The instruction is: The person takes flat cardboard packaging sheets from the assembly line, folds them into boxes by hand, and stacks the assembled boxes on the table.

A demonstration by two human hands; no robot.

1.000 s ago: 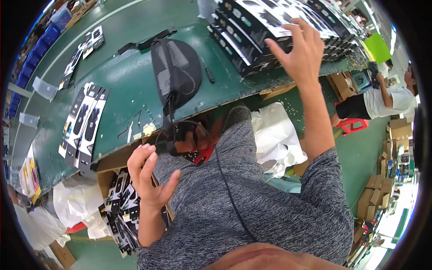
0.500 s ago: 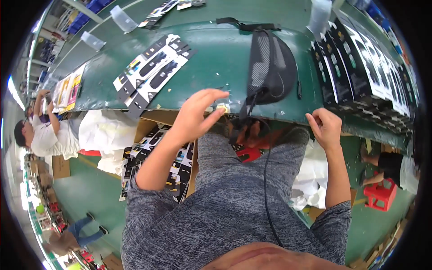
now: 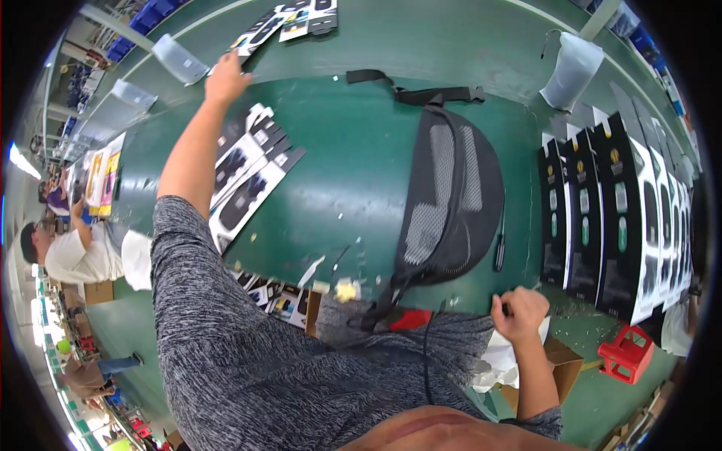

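Observation:
My left hand [image 3: 226, 80] is stretched to the far left, its fingers at the near end of some flat printed cartons [image 3: 260, 28] and its thumb apart from them. Near the table's front edge, my right hand [image 3: 520, 314] is curled closed; whether anything is inside cannot be made out. A black mesh waist bag [image 3: 455, 203] lies on the green table [image 3: 338, 158] between my arms, its strap [image 3: 440, 96] stretched out beyond it. More flat black-and-white cartons [image 3: 252, 184] lie partly behind my left forearm.
Black-and-white boxes [image 3: 583, 218] stand in a row at the right. A dark pen-like tool [image 3: 499, 252] lies beside the bag. Yellowish scraps [image 3: 347, 290] sit at the front edge. Clear plastic-wrapped pieces [image 3: 571, 71] stand at the back. A red stool [image 3: 626, 353] is at the right; a person [image 3: 79, 255] sits at the left.
My left hand has moved from the table's front edge to the cartons at the far left. My right hand stays near the front edge, curled. The view has shifted as I lean forward.

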